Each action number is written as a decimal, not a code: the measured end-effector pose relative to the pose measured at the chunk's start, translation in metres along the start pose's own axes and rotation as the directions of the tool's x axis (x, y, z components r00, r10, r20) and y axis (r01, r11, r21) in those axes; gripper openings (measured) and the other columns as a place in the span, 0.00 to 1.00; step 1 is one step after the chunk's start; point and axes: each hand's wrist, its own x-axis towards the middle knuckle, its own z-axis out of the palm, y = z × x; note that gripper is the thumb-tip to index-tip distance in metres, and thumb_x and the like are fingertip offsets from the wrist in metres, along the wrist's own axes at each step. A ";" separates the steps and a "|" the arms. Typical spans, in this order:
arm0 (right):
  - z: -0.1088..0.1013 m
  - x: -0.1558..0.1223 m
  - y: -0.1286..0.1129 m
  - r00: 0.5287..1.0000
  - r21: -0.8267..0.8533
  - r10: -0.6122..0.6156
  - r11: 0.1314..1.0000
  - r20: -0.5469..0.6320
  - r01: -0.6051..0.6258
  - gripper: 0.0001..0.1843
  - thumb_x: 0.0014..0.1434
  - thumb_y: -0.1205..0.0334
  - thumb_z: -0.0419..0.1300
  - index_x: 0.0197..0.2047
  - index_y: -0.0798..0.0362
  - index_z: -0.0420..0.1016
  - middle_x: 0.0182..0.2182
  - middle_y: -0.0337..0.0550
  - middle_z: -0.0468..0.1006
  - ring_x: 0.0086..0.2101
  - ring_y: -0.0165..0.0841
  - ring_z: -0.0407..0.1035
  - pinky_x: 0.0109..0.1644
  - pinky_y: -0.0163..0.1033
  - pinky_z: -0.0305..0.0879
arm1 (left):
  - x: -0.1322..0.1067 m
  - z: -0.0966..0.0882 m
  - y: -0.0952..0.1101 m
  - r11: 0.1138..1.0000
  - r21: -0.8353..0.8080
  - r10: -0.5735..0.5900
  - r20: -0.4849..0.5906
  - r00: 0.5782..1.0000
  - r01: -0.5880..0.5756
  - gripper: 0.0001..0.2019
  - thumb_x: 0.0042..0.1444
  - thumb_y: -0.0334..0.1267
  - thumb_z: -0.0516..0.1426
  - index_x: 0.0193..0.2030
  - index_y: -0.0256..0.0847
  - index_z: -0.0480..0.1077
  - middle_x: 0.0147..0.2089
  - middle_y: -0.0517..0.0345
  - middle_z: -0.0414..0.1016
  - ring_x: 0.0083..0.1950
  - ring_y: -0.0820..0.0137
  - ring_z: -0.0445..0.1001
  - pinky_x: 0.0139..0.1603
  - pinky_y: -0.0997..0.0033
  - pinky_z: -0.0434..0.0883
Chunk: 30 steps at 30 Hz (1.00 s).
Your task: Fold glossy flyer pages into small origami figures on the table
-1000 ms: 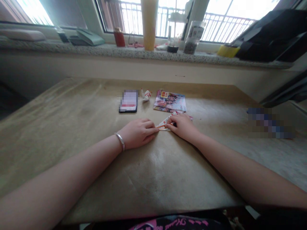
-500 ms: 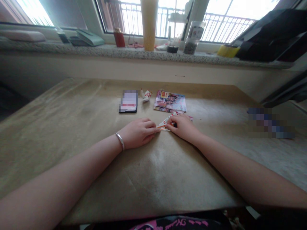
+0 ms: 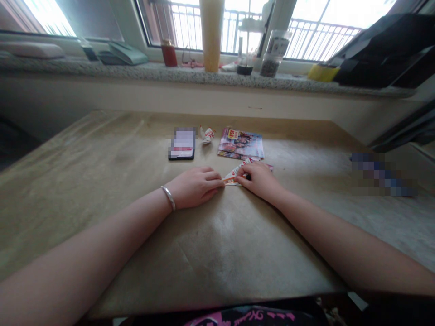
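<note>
1. Centrally, just above the middle of the frame, the left hand (image 3: pixel 195 185) and the right hand (image 3: pixel 260 179) meet over a small folded paper (image 3: pixel 233 174), printed in red and white, which lies low on the table (image 3: pixel 102 181).
2. Left hand: fingers drawn together and curled, the tips of thumb and forefinger closed on the paper's left end. A silver bracelet (image 3: pixel 169 198) sits on the wrist.
3. Right hand: fingers bent, the fingertips closed down on the paper's right part and covering much of it. Whether the thumb lies under the sheet cannot be told.
4. The folded paper's left half shows between the two hands, tilted slightly up toward the right, with its lower edge against the table.
5. Just above the right hand, a stack of colour leaflets (image 3: pixel 241 144) lies flat, and its near edge is just beside the folded paper.
6. Left of the stack, a crumpled scrap (image 3: pixel 207 134) and a phone (image 3: pixel 182 144) rest face up, apart from both hands.
7. At the right edge of the table lies a blurred object (image 3: pixel 382 174), well apart from the hands.
8. Along the top of the frame, a stone windowsill (image 3: pixel 136 72) carries a tall yellow cylinder (image 3: pixel 211 34), a red bottle (image 3: pixel 169 53) and a clear jar (image 3: pixel 273 53).
</note>
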 end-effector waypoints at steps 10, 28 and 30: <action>0.000 0.000 -0.001 1.000 0.009 0.006 1.000 0.011 -0.006 0.08 0.56 0.56 0.61 0.31 0.50 0.77 0.32 0.42 0.79 0.37 0.37 0.68 0.40 0.39 0.56 | -0.003 -0.005 -0.001 1.000 -0.016 -0.012 0.028 1.000 0.013 0.14 0.62 0.33 0.49 0.50 0.39 0.72 0.45 0.50 0.75 0.45 0.66 0.71 0.46 0.67 0.70; 0.002 0.000 0.002 1.000 0.021 0.003 1.000 0.007 -0.003 0.07 0.56 0.56 0.62 0.31 0.50 0.78 0.31 0.42 0.79 0.35 0.37 0.67 0.40 0.39 0.55 | -0.011 -0.015 -0.008 0.999 -0.028 -0.031 0.088 0.996 0.034 0.16 0.60 0.32 0.49 0.48 0.42 0.74 0.45 0.53 0.76 0.44 0.66 0.72 0.45 0.67 0.71; 0.002 0.000 0.002 1.000 0.026 0.001 1.000 0.005 -0.001 0.08 0.56 0.56 0.62 0.31 0.50 0.78 0.31 0.42 0.79 0.35 0.37 0.68 0.40 0.39 0.55 | -0.012 -0.015 -0.008 0.999 -0.034 -0.038 0.078 0.996 0.041 0.16 0.60 0.32 0.49 0.48 0.42 0.74 0.45 0.53 0.76 0.44 0.67 0.72 0.45 0.67 0.71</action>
